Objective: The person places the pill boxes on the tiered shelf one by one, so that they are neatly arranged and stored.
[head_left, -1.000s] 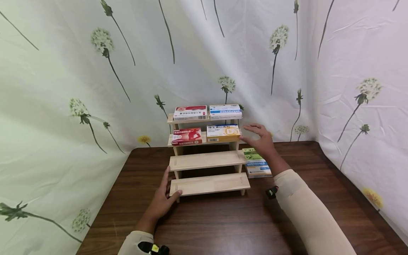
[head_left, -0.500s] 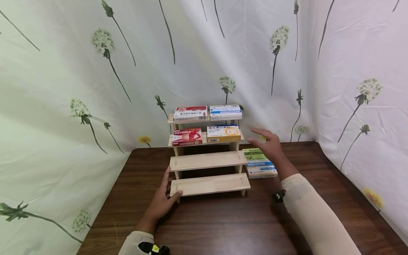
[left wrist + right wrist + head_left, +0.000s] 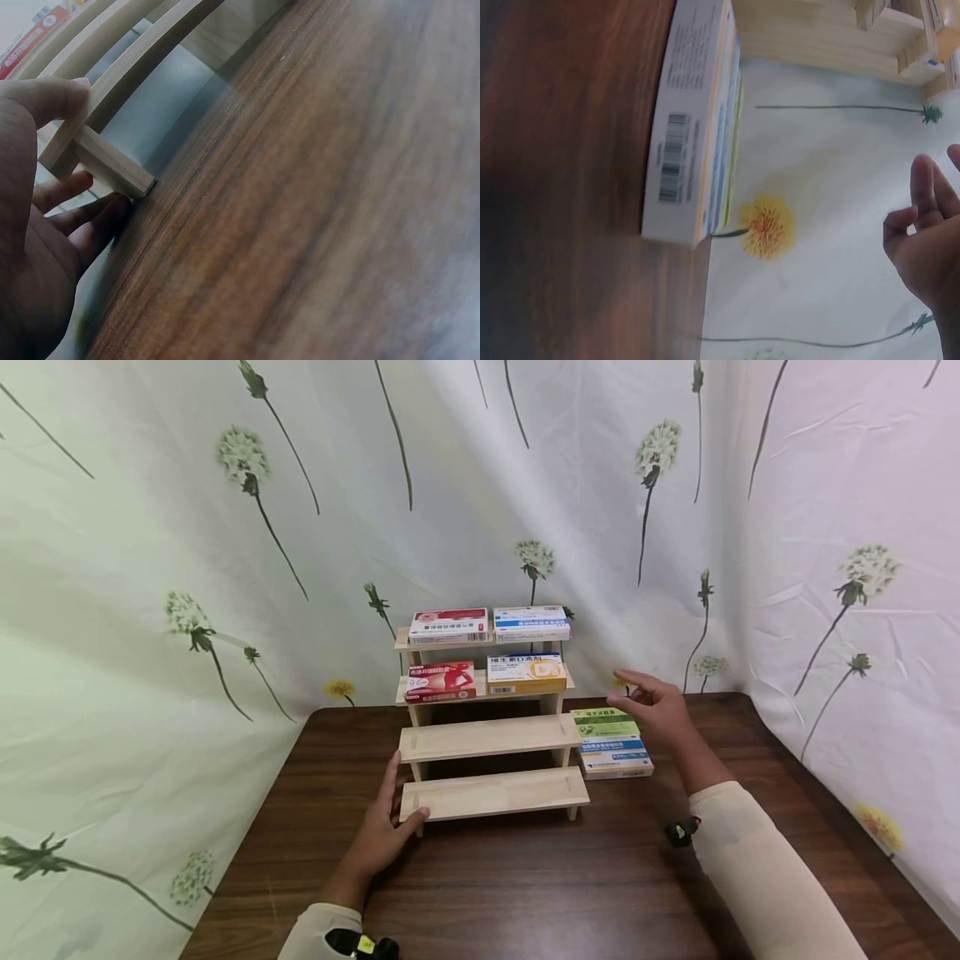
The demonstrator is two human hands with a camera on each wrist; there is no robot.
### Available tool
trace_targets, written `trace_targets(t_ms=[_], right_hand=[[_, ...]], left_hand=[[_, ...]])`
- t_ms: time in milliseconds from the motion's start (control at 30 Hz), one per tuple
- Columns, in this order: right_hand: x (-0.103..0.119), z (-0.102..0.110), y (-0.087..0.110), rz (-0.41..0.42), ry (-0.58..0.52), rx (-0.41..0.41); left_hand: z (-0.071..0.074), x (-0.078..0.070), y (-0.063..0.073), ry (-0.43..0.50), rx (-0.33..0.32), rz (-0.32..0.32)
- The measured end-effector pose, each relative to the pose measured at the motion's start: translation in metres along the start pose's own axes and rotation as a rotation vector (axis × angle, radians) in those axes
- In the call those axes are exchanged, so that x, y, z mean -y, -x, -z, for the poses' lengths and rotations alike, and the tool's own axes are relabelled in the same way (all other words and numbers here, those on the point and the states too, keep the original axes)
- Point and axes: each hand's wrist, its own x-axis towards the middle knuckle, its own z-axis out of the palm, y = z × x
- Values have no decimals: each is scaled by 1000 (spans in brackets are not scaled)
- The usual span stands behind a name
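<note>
A stepped wooden display rack stands on the table. My left hand holds its lower left corner, with the thumb on the bottom shelf and the fingers beside the leg. My right hand hovers empty to the right of the rack, fingers loosely bent, above several medicine boxes lying on the table. On the second shelf from the top sit a red medicine box and a yellow-and-white vitamin D box. The top shelf bears a red-and-white medicine box and a blue-and-white one.
The brown wooden table extends in front of the rack and to both sides. A white curtain printed with dandelions hangs behind and along the sides. The two lower shelves are bare wood.
My right hand has moved away from the vitamin D box, to the right and slightly down, uncovering more of the boxes on the table. My left hand has stayed on the rack.
</note>
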Motion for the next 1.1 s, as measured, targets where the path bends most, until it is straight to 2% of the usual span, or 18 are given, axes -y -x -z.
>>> trace_targets(t_ms=[200,300,533,700,1100], right_hand=[[-10,13,10,-49,72,146],[-16,16,15,-69,50,194],[-28,23,23,-122,76,223],[-36,31,28,-176,69,275],[-47,37,39,-185,95,360]], left_hand=[[0,2,0,2,-3,9],[0,2,0,6,0,13],[1,1,1,-8,-2,23],[1,0,0,-11,-7,22],[1,-1,-1,3,1,20]])
